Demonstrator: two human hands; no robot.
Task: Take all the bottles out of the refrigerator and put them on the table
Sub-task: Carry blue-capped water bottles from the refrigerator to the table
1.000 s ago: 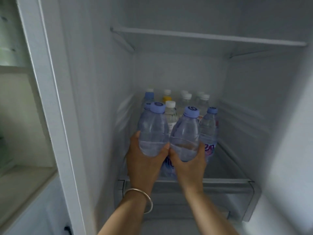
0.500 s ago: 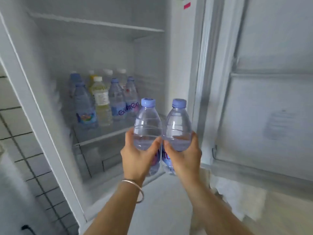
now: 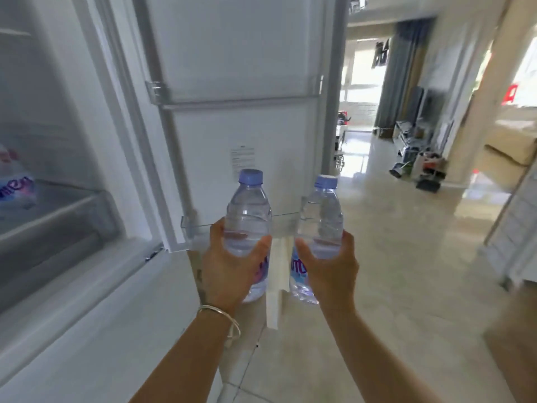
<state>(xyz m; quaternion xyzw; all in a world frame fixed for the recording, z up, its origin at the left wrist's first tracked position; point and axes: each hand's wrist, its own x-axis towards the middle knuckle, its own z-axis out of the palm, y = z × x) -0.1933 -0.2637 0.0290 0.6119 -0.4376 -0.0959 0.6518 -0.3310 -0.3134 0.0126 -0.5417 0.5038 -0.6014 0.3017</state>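
Note:
My left hand (image 3: 229,267) grips a clear water bottle (image 3: 247,216) with a light blue cap, held upright. My right hand (image 3: 331,270) grips a second water bottle (image 3: 321,219) of the same kind, a hand's width to the right. Both bottles are outside the refrigerator (image 3: 58,141), in front of its open door (image 3: 241,82). One more labelled bottle (image 3: 16,184) shows at the far left edge on the fridge shelf. No table is in view.
The open fridge door with its clear door bins (image 3: 232,94) stands just behind the bottles. To the right a pale tiled floor (image 3: 392,271) runs down a hallway toward bright windows, with clutter (image 3: 418,170) on the floor and a white cabinet (image 3: 517,234) at right.
Both hands lifted the two bottles off the fridge shelf and carried them out to the right, spreading them apart. My view swung right from the fridge interior to the door and hallway.

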